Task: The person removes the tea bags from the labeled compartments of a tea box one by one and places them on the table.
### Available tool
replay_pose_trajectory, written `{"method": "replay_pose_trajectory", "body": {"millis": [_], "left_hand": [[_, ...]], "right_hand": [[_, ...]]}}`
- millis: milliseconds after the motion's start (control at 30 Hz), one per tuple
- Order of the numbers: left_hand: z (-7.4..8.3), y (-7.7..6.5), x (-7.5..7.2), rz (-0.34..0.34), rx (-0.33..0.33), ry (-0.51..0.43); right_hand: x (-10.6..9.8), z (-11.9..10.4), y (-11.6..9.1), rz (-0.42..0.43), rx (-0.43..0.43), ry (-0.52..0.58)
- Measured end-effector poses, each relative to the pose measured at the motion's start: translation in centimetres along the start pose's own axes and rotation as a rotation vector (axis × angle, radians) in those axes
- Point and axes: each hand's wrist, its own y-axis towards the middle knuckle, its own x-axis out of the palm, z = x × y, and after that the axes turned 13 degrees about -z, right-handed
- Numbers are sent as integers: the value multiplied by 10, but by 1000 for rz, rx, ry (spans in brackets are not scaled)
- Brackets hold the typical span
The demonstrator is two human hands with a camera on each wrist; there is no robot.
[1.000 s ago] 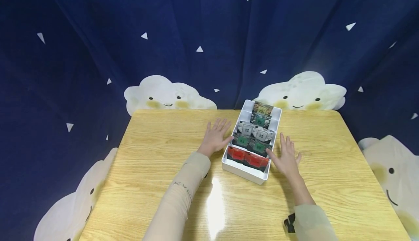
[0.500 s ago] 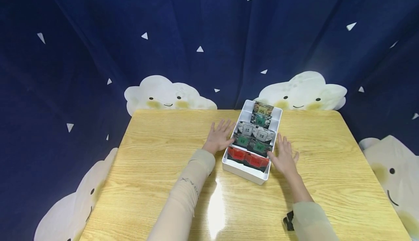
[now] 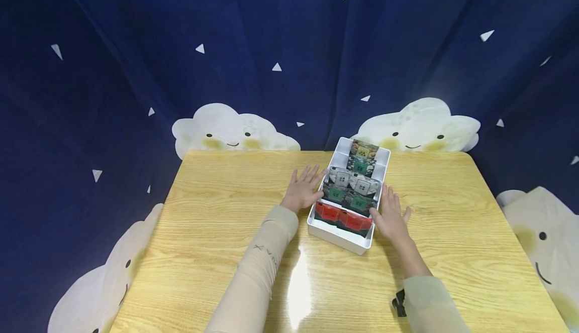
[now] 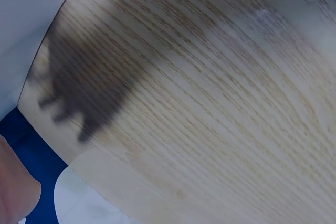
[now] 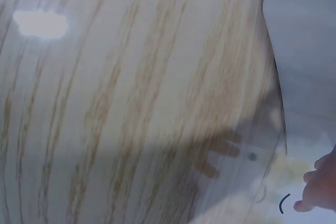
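Note:
A white divided box [image 3: 338,240] stands at a slant near the back of the table, right of centre. Flat printed packets fill its rows: red packets [image 3: 343,218] at the front, dark green-labelled packets [image 3: 359,203] behind them, then grey-white packets [image 3: 362,186], with another green-labelled and a yellow-labelled packet [image 3: 363,150] at the far end. My left hand [image 3: 302,191], fingers spread, lies along the box's left side, thumb at the rim. On the right side my right hand [image 3: 391,216] has its fingers extended against the wall, thumb near the front corner. Wrist views show only part of each hand.
The wooden table [image 3: 217,232] reaches back to a dark blue curtain [image 3: 253,36] printed with white clouds. Close to the right sleeve lies a small black object [image 3: 399,303]. A bright light reflection shows on the table before the box.
Both hands have closed in on the box: the left hand moved right to its left side, and the right hand shifted slightly left to its right wall. The box has hardly moved.

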Motion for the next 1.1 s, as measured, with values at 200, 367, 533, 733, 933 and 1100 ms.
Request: {"method": "replay_pose_trajectory", "body": {"millis": [200,367,533,733,933,1100], "left_hand": [[-2,-3,2,17,7,-17],[-6,-8,6,35,17,-43],[-11,-15,11,49,17,-94],[-18,-25,18,72,18,-136],[-25,-37,25,83,-6,-177],[-30,-48,30,96,-33,-193]], "right_hand": [[0,-3,2,-25,-7,-20],[1,-10,1,-28,-22,-22],[4,-17,1,-42,-38,-36],[9,-23,5,-49,-62,-54],[14,-31,8,-50,-88,-78],[19,-40,10,-63,-107,-91]]}}
